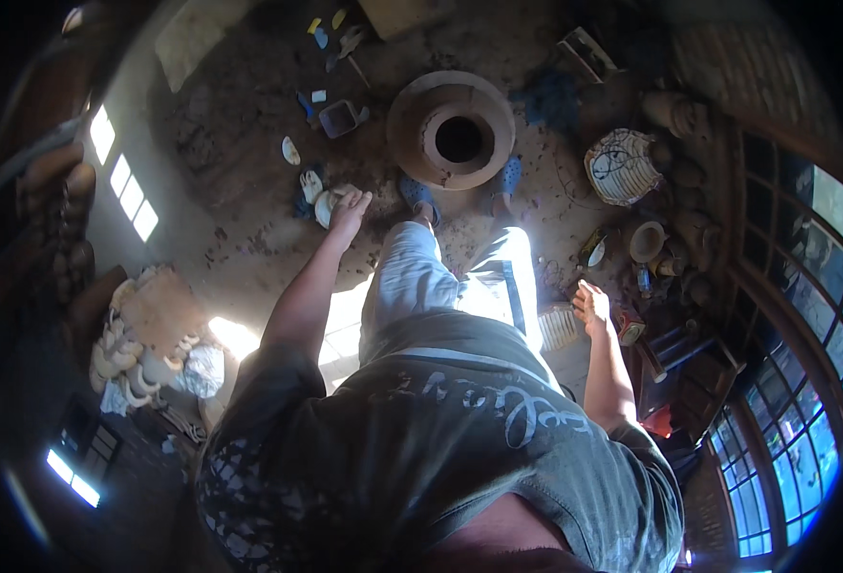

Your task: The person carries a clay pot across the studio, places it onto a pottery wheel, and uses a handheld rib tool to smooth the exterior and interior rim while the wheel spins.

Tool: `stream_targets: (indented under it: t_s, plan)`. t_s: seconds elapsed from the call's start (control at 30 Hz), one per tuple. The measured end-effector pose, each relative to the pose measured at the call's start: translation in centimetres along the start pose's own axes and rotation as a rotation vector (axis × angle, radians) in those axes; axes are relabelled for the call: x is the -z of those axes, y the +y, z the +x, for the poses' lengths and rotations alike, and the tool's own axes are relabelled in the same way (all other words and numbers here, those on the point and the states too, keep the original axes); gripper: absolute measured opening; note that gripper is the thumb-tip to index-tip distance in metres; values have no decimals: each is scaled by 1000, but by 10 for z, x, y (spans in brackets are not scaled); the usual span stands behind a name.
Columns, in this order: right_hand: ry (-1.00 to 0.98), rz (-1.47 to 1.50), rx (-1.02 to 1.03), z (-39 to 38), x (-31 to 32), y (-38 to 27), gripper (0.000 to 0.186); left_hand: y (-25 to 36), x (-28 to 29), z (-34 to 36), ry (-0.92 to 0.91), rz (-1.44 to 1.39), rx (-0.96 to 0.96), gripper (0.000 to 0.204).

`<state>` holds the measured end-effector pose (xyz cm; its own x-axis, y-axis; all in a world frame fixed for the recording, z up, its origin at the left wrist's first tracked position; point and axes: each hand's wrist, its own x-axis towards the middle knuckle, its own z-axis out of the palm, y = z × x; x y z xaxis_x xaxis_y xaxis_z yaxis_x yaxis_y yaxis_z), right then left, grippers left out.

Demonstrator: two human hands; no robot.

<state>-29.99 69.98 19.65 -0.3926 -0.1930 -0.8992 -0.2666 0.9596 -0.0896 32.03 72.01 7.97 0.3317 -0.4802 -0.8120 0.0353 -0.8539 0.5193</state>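
Dark printed T-shirt (421, 420) takes up the nearest bit, with pale trousers (405, 272) past it and a big round clay pot (409, 129) sitting on the dirt floor (249, 215) right by the blue clogs (509, 175). Left hand (349, 216) hangs apart from the pot, fingers pretty much straight and unclenched, with a pale dish (323, 206) just beyond it. Right hand (592, 306) is out beside the other leg, fingers half curled, honestly can't tell if it's holding anything.

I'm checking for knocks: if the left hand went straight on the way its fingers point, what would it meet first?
The left hand would probably meet the large clay pot, at its left side, though height is unclear.
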Motion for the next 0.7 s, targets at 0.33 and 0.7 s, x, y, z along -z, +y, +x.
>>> stream_targets:
  t_s: [0.33, 0.7]
  plan:
    - [-411, 332, 472, -56, 9, -136, 64, 285, -185, -145, -338, -217, -783, 56]
    - [-700, 731, 708, -162, 144, -289, 90, 324, -483, -161, -296, 514, -1242, 62]
